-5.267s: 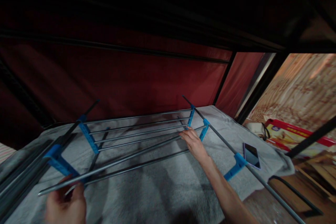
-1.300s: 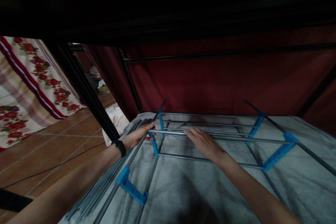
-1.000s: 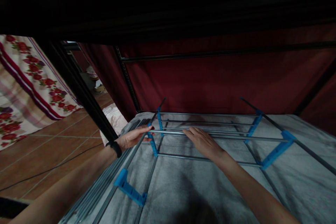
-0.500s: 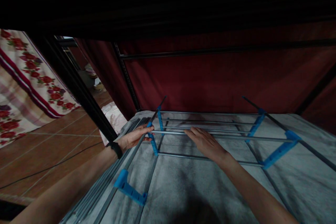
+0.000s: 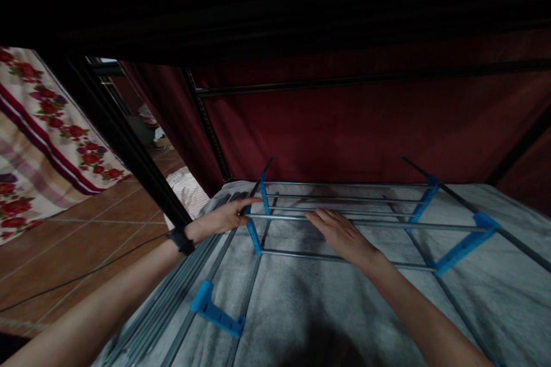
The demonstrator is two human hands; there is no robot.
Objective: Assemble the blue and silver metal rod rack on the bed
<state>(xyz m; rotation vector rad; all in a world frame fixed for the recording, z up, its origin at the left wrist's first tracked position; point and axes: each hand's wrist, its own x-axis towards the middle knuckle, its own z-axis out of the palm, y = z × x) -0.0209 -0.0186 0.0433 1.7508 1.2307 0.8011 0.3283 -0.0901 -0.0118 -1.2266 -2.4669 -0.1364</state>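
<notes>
A rack frame of grey metal tubes and blue plastic connectors lies on a grey blanket point(image 5: 301, 304). My left hand point(image 5: 228, 217) is closed around the left blue connector point(image 5: 253, 236), where a cross tube point(image 5: 387, 223) joins the side tube point(image 5: 221, 255). Its index finger points out towards the rear connector point(image 5: 264, 192). My right hand point(image 5: 342, 235) has its fingers curled over the cross tube, with the thumb hidden. At the tube's right end is another blue connector point(image 5: 467, 241). A nearer blue connector point(image 5: 217, 309) on the left side tube bears no cross tube.
Several loose metal tubes point(image 5: 167, 298) lie along the blanket's left edge. A black post point(image 5: 138, 155) stands at the left, and a dark beam hangs low overhead. Behind the frame hangs a dark red curtain point(image 5: 344, 137). A cable point(image 5: 86, 272) crosses the tiled floor point(image 5: 55, 241).
My left hand has shifted its hold: the fingers that were under the joint now come over it, with the index finger stretched out. My right hand stays on the cross tube.
</notes>
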